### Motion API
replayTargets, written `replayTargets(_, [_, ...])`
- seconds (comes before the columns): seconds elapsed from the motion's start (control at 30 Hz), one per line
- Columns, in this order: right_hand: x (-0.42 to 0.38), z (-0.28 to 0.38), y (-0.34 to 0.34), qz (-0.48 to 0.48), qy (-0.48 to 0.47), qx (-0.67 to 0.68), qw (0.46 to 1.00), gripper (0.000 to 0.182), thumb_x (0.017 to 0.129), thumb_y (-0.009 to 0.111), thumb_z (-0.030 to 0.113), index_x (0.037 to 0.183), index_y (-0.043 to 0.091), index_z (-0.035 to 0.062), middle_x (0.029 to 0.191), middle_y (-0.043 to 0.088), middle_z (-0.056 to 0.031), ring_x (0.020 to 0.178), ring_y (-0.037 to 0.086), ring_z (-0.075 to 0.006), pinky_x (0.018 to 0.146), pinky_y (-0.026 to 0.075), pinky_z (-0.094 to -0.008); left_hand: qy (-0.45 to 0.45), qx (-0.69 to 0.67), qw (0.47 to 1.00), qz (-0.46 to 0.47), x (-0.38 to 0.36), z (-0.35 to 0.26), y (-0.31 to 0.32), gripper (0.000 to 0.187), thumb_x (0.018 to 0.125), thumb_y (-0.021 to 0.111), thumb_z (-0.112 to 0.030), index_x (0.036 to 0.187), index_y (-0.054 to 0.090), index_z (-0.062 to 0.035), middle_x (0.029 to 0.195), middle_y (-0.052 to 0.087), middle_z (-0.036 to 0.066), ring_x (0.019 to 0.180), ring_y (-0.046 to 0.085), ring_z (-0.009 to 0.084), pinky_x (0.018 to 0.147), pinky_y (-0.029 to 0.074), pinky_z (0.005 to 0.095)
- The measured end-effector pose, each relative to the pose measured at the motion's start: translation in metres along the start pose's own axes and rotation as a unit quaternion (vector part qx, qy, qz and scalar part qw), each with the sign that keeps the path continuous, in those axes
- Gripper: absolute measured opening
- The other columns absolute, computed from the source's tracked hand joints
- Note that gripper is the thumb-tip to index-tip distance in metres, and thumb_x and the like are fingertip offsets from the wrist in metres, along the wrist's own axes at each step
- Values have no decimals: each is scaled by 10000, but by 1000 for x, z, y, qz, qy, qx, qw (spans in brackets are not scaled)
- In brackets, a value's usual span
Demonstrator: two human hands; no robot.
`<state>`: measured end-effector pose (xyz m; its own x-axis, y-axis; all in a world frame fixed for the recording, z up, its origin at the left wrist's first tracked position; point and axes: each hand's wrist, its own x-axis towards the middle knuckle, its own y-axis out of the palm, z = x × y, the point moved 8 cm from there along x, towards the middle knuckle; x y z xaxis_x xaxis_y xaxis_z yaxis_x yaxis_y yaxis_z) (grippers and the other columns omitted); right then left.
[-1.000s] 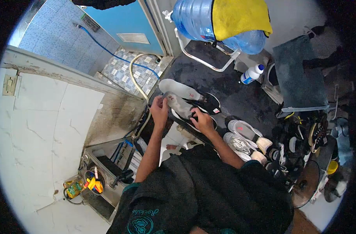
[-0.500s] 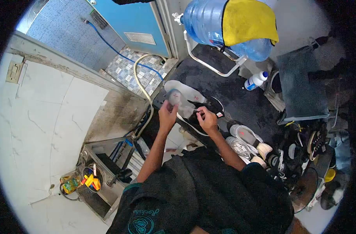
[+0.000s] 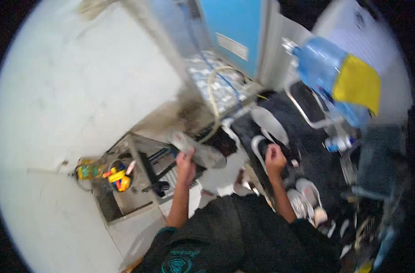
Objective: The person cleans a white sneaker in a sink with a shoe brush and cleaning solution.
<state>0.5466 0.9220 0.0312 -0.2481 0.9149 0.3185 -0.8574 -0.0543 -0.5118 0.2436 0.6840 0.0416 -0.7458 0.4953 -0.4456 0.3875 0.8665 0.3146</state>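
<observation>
Between the fingers of my left hand [image 3: 186, 166] is a grey insole [image 3: 207, 156], held out over the floor near the metal sink. My right hand [image 3: 275, 159] has its fingers curled together above a dark shoe with a white sole edge [image 3: 257, 148]; whether anything small is in them is too blurred to tell. A second pale insole [image 3: 269, 123] lies on the dark surface beyond the right hand.
A metal sink [image 3: 139, 200] with yellow items stands at the left. A blue water bottle [image 3: 323, 63] under a yellow cloth [image 3: 358, 84] rests on a white rack at upper right. White shoes [image 3: 303, 202] and a white-blue bottle [image 3: 339, 144] are at the right.
The view has swung left. My left hand has carried the insole away from the shoe, leftward toward the sink. My right hand has stayed near the dark shoe.
</observation>
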Motion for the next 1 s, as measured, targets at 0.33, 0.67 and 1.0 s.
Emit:
replayTargets(0.33, [95,326,179,123,-309,70,941,252,897,597,180,1108,615,44,941,679,-173,849,672,-334,707,521,-424,156,-170,942,-243,-137,-35,-316,357,888,673,-103,1203,521,-30,1108,621,98,998,624,243,861,523,406])
replayTargets(0.67, [261,632,223,-289,-505,-99,807,711,969,454,441,1392,359,-123,1477,342,-282,1397,294,-390,1176,199,-416,99,-164,911,-366,-152,-51,-520,521,861,648,-99,1325,442,18,1228,586,153,1115,584,277,939,490,390])
replayTargets(1.0, [299,628,242,-230,-437,-64,867,926,947,370,631,1426,222,-148,1477,243,-361,1370,288,-471,1131,279,-484,67,-211,950,-222,-49,-64,-625,355,884,606,-37,1230,531,-15,1094,646,112,963,651,265,847,547,399])
